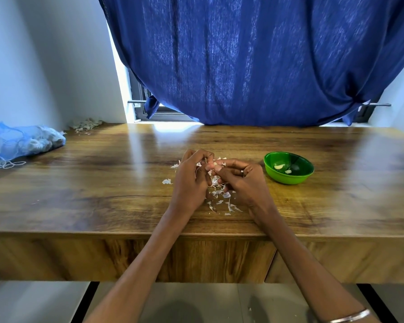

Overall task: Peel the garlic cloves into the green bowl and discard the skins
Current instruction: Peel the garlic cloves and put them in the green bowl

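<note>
Both forearms bare, stretched forward and angled inward to meet at centre; left hand [191, 180] back-up, fingers curled in toward the right; right hand [238, 180] opposite, fingers curled, thumb and forefinger pinched together at the tips; ring on one right finger; bangle on right wrist.

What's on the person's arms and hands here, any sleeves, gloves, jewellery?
No sleeves or gloves: both forearms are bare. The right wrist carries a thin silver bangle at the frame's bottom edge. The right hand shows a small ring on one finger. The left hand wears nothing visible.
</note>
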